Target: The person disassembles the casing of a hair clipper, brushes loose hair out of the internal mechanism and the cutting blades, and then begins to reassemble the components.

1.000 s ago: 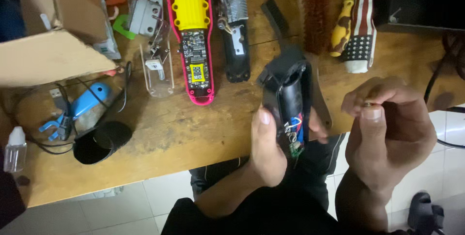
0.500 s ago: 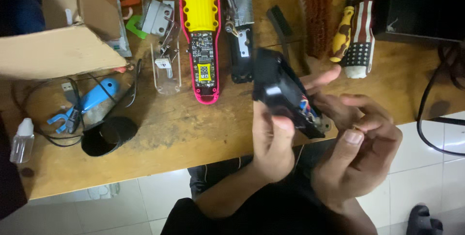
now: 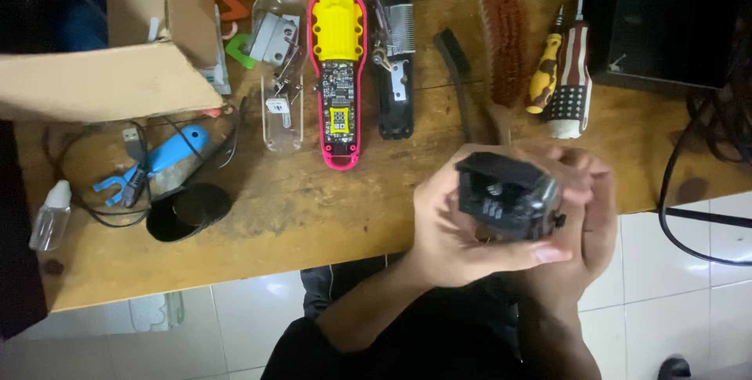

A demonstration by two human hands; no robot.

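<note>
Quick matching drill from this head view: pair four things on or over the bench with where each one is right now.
Things:
1. black clipper body
2. pink and yellow opened clipper
3. small clear dropper bottle
4. striped-handle screwdriver

Places:
A. far left edge of the wooden table
B. cupped between the left hand and the right hand
C. right of the brown brush
D. between the clear shell and the black blade half

Pairs: 1-B, 2-D, 3-A, 4-C

Worn wooden table [image 3: 313,223] carries opened pink and yellow clipper body [image 3: 338,74], black clipper half with metal blade [image 3: 392,59], clear plastic shell [image 3: 280,74], brown bristle brush [image 3: 505,27], two screwdrivers [image 3: 565,66], cardboard box [image 3: 110,74], small clear dropper bottle [image 3: 51,215]
</note>
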